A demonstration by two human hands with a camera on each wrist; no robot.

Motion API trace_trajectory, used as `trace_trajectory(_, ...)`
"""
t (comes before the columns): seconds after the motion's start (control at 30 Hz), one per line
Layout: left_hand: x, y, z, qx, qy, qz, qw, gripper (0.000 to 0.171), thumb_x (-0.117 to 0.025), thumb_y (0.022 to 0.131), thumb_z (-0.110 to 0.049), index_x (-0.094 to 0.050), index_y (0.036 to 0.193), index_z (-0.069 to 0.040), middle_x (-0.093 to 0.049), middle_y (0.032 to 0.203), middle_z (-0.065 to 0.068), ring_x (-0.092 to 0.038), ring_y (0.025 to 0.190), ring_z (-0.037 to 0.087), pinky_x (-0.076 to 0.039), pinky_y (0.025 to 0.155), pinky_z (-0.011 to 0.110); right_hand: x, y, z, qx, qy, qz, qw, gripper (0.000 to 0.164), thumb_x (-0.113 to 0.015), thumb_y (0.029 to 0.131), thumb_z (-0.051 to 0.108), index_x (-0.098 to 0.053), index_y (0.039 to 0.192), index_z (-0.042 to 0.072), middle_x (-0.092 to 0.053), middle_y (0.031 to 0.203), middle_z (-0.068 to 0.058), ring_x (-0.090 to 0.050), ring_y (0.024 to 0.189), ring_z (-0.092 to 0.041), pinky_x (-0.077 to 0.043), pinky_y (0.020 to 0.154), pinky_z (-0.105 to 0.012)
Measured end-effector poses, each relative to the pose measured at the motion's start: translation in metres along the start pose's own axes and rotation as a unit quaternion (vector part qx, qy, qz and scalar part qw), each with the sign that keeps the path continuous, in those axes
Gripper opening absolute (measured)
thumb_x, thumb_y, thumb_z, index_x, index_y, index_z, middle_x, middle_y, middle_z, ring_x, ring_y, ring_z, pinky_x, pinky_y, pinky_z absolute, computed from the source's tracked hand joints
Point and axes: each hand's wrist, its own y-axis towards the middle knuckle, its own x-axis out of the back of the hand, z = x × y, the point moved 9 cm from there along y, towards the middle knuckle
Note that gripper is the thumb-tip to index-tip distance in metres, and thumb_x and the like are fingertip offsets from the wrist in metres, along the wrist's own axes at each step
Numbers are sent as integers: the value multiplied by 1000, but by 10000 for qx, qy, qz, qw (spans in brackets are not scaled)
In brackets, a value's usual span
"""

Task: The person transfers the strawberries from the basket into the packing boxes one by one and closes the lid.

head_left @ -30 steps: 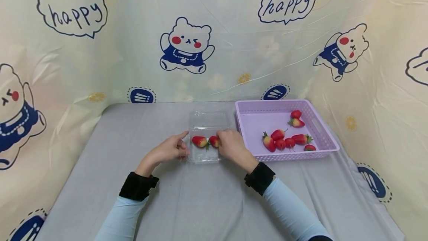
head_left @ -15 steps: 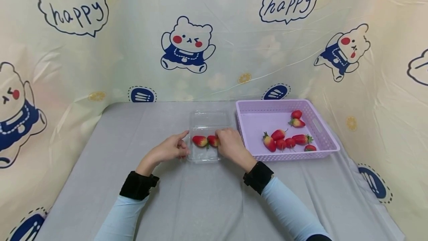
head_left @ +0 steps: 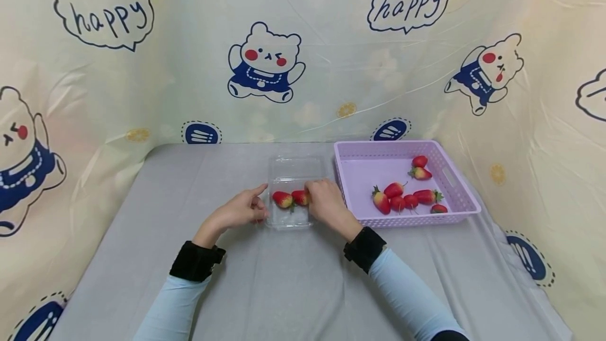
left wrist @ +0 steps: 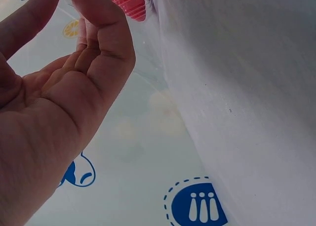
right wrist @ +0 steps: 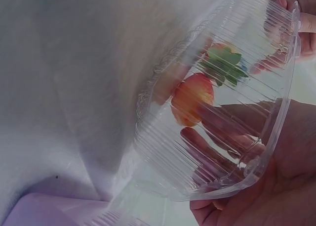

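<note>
Two strawberries (head_left: 282, 199) in clear box (head_left: 290, 219); R hand (head_left: 327, 204) grip pinching one.
Prob. light, soft: hold sides gently. L hand (head_left: 240, 210) at box edge, grip unclear.

The head camera looked forward and down from above and behind the fingers of the left hand (head_left: 239, 210) and right hand (head_left: 329, 207), farthest away. The left wrist camera, close to the palm, looked past the fingers toward the backdrop (left wrist: 143, 127), tilted sideways. The right wrist camera, also close, faced its hand's fingers through the clear container (right wrist: 160, 142); it and the head view shared both hands and that container.
</note>
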Motion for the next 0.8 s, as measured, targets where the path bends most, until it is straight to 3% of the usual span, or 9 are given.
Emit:
trace_trajectory(0.47, 1, 0, 1, 13, -19, 7, 10000, 81, -69, 99, 1, -20, 162, 11, -65, 85, 9, -61, 73, 23, -55, 72, 43, 5, -1, -5, 25, 157, -176, 9997, 25, -68, 76, -12, -76, 93, 5, -72, 88, -7, -68, 83, -28, -56, 79, -44)
trace_trajectory(0.8, 2, 0, 0, -20, 77, 25, 10000, 81, -70, 99, -1, -20, 162, 11, -65, 85, 8, -61, 73, 23, -54, 71, 40, 12, -2, -9, -40, 645, -339, 9973, 20, -64, 85, -9, -74, 95, 5, -69, 92, -7, -64, 84, -24, -56, 81, -40)
